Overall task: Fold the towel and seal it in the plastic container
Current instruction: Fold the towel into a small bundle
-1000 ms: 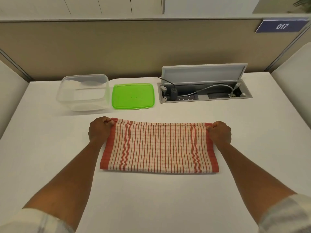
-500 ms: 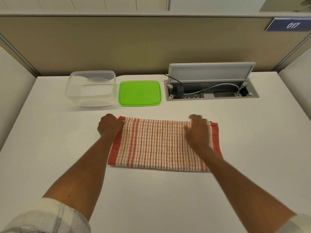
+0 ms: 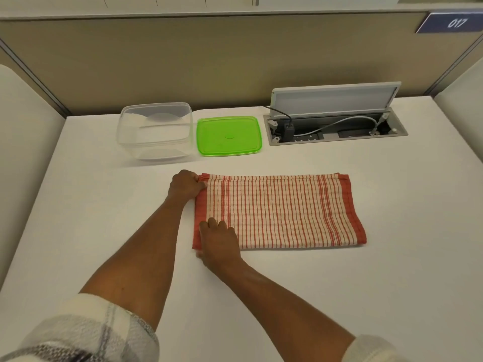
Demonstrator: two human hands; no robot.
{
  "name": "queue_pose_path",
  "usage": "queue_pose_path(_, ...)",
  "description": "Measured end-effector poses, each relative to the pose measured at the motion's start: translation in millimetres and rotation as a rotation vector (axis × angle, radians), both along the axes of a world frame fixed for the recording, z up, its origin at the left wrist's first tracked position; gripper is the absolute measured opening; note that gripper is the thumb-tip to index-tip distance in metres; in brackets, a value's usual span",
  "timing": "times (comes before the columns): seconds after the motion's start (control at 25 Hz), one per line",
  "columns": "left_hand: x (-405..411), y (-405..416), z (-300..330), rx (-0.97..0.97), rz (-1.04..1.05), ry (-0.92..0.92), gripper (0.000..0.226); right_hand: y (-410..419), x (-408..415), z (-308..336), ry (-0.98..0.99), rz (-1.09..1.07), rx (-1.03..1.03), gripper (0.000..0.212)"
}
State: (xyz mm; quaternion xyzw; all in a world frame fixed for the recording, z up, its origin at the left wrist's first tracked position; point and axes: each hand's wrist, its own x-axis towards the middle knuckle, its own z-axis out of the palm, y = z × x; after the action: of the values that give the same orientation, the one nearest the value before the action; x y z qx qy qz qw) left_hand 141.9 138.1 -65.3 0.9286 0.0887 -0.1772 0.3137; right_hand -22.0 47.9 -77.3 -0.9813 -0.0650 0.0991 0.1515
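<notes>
A red-and-white striped towel (image 3: pixel 282 212) lies folded in half on the white table, long side left to right. My left hand (image 3: pixel 186 185) pinches its far left corner. My right hand (image 3: pixel 219 241) has crossed over and rests on the near left corner, fingers curled at the towel's edge; whether it grips the cloth is unclear. Behind the towel stands the clear plastic container (image 3: pixel 155 130), with nothing inside, and the green lid (image 3: pixel 229 135) lies flat just to its right.
An open cable box (image 3: pixel 335 126) with its flap raised and plugs inside is sunk into the table at the back right. A beige partition closes the far side. White panels flank the table left and right.
My right hand let go of the far right corner, swept left across the towel and landed on the near left corner. My left hand has kept its hold.
</notes>
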Motion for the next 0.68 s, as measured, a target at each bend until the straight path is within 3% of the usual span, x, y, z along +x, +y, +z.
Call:
queue_pose_path(0.16,5.5,6.3,0.1,0.015,-0.090,-0.011,0.034,6.7,-3.1,-2.9,-0.129,0.004,-0.030,0.021)
queue_pose_path(0.36,8.1,13.1,0.6,-0.015,-0.080,-0.079,0.016,5.5,-2.6,-0.3,-0.144,-0.030,0.016,0.019)
queue_pose_path(0.56,6.4,19.3,13.9,-0.047,-0.026,-0.135,0.021,10.1,-7.3,5.9,-0.067,-0.130,0.170,0.013)
queue_pose_path(0.68,2.4,10.6,30.4,-0.161,-0.027,-0.145,0.020,5.3,-11.8,13.9,-0.047,-0.385,0.391,0.010)
